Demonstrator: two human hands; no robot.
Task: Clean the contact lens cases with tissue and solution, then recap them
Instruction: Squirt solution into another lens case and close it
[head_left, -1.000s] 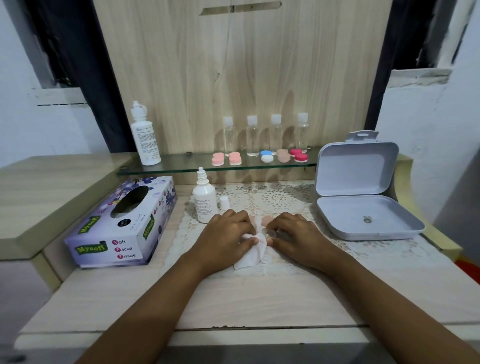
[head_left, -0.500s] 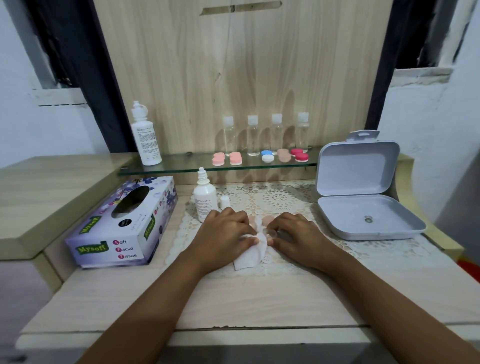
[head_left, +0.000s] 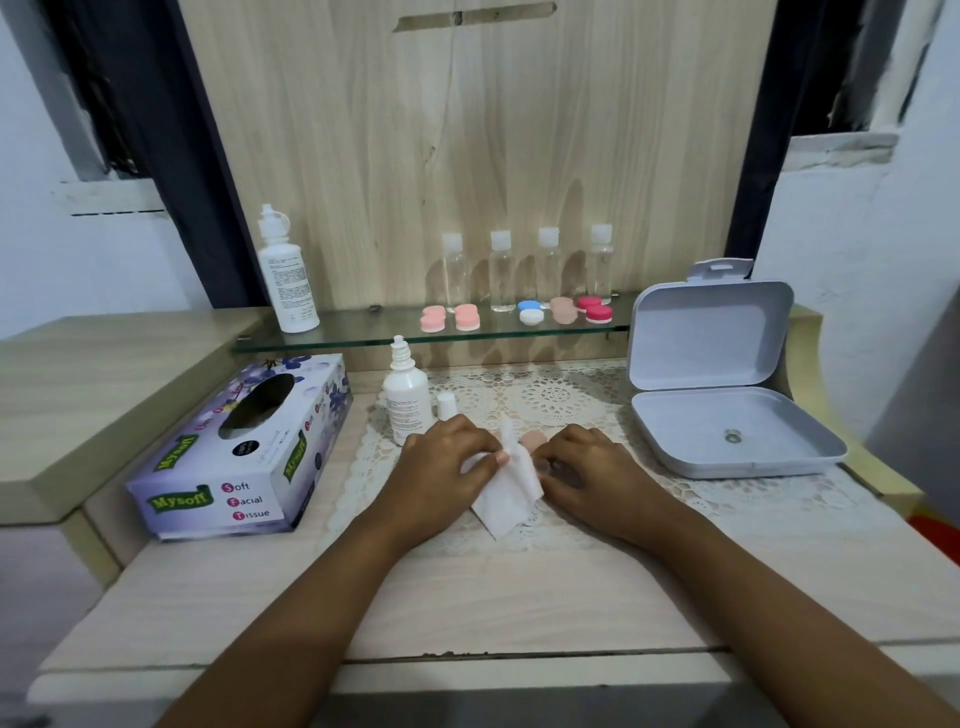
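Tissue box (head_left: 234, 447) lies on the worktop (head_left: 519, 597), well left of the hands. Solution bottle (head_left: 407, 402) stands just beyond the left hand (head_left: 447, 467), with a small white cap (head_left: 445, 405) beside it. The left grip pinches a white tissue (head_left: 506, 493), which hangs between both hands. A peach lens case (head_left: 533, 440) peeks out just beyond the tissue, at the right hand (head_left: 587, 473) fingertips. The right grip is curled against the tissue; whether it clamps the case cannot be told. An open grey box (head_left: 727, 436) lies farther right.
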